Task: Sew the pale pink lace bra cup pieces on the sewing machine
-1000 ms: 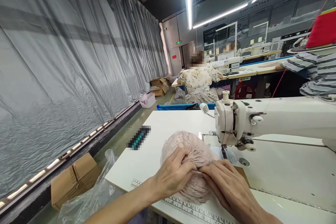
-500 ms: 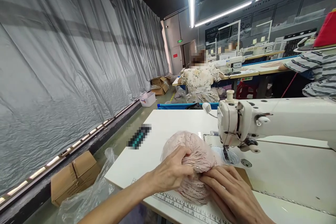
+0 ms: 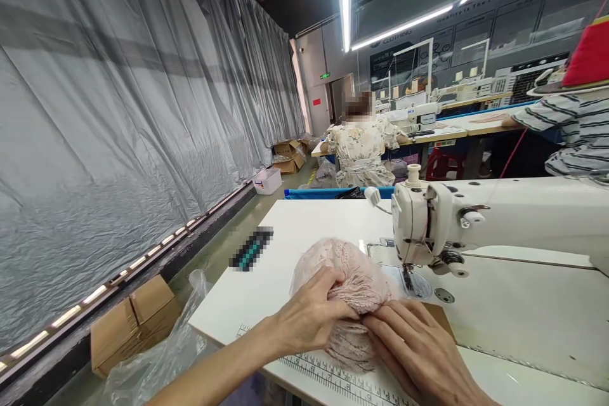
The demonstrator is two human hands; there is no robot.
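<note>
A bunched piece of pale pink lace fabric (image 3: 354, 254) lies on the white sewing table (image 3: 304, 216), left of the sewing machine's needle. My left hand (image 3: 316, 311) is closed on its gathered middle, thumb and fingers pinching the folds. From the right, my right hand (image 3: 413, 336) reaches in with its fingertips tucked against the same folds; those tips are partly hidden in the cloth. The presser foot (image 3: 408, 279) of the white sewing machine (image 3: 499, 216) stands just beyond my right hand, apart from the lace.
A ruler scale (image 3: 328, 377) is printed along the table's front edge. A blurred dark object (image 3: 251, 248) lies at the left edge. On the floor are a cardboard box (image 3: 133, 323) and clear plastic (image 3: 157, 355). Two people sit ahead, one in a floral top (image 3: 359, 149).
Both hands stay at the lace in nearly the same place. My left fingers have shifted slightly to the right over the folds. The view has moved a little.
</note>
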